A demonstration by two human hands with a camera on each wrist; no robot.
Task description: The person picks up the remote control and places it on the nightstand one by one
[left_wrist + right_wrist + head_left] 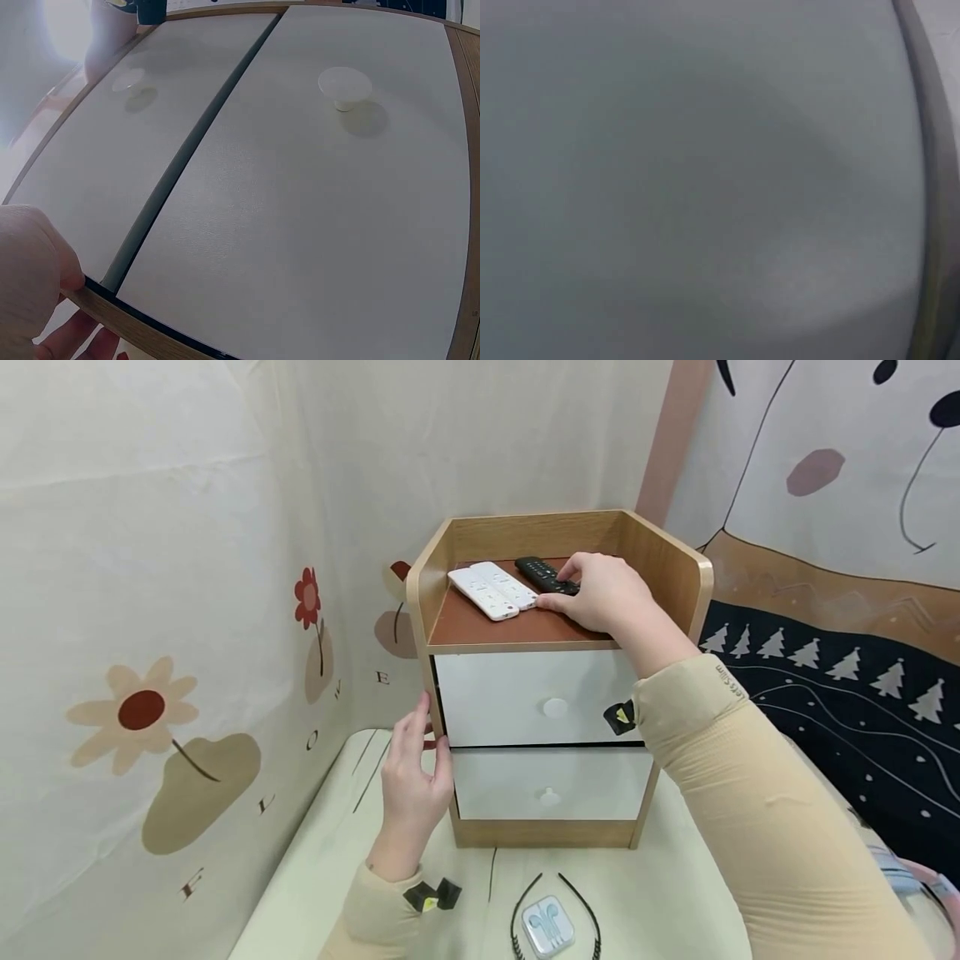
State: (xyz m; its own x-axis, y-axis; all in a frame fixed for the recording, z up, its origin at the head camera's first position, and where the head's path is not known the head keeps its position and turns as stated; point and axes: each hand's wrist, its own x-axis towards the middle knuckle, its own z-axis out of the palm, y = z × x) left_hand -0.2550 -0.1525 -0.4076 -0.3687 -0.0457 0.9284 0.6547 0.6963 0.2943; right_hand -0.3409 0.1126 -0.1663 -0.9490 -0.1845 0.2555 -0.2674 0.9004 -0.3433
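A small wooden cabinet with two white drawers stands on a pale padded surface. On its brown top lie two white remote controls side by side, with a black remote control to their right. My right hand grips the near end of the black remote, the thumb close to the white ones. My left hand rests against the cabinet's left side, fingers extended upward. In the left wrist view the thumb is at the wooden front edge, with fingers beyond it. The right wrist view shows mostly a blurred pale surface.
Raised wooden walls edge the cabinet top at the back and sides. Round knobs stick out from the drawers. In front lie a clear case with earphones and a black headband. Printed cloth hangs on the left and behind.
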